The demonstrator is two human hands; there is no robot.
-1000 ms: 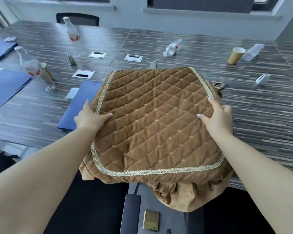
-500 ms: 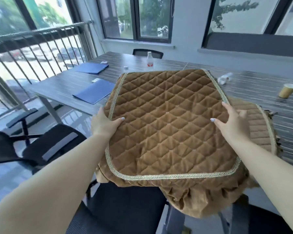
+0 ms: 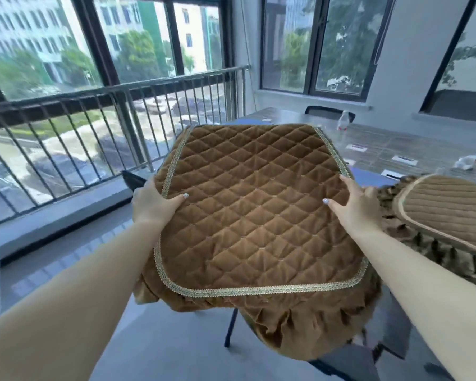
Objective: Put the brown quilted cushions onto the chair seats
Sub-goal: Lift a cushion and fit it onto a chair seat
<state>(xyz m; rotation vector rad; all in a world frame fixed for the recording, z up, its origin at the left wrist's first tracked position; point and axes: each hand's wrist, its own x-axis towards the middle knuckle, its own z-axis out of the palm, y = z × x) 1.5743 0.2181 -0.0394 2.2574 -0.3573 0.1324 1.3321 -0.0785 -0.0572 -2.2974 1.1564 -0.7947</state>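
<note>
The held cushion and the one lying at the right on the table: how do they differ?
The held cushion is stitched in diamonds; the table cushion has straight parallel ribs. The held cushion is in the air, gripped at its sides by the left hand and the right hand; the table cushion rests on the table, untouched and cut off by the frame. Both are brown, with pale edging and a ruffled skirt.

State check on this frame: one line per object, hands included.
Brown diamond-quilted cushion with gold braid trim: held in the air, not on a seat.
Left hand: grips the cushion's left edge, thumb on top.
Right hand: grips the cushion's right edge, thumb on top.
Brown ribbed cushion with ruffled skirt: lying at the right, untouched.
Clear plastic bottle with red label: upright on the striped grey table.
</note>
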